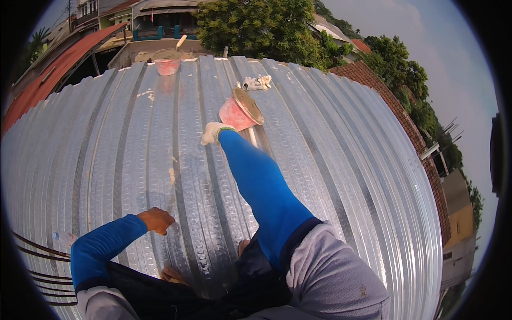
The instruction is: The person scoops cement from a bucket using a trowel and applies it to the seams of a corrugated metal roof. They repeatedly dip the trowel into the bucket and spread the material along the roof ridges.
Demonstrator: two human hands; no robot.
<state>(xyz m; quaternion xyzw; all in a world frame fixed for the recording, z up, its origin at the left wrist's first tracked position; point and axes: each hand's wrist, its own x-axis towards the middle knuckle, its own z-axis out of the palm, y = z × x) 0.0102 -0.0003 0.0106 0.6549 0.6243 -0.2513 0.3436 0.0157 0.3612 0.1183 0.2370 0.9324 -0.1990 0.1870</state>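
Observation:
My right hand [214, 132], in a whitish knitted glove, is stretched forward over the corrugated metal roof [160, 176]. Its fingers are too indistinct to read. Just beyond it a pink bucket [234, 114] leans to the right, with grey mortar [248, 105] at its mouth; whether the glove touches it I cannot tell. A pale stick-like handle [253, 137] shows below the bucket, partly behind my blue sleeve. Nearer, my bare left hand [157, 220] hangs low over the sheets with curled fingers, the inside of its grip hidden.
A second pink bucket [167, 66] with mortar and a pale-handled tool [181, 41] stands at the far edge. Crumpled whitish gloves [257, 82] lie past the nearer bucket. My bare foot [173, 276] rests on the ridges. Dark rods [42, 256] and a clear bottle [65, 238] are at left.

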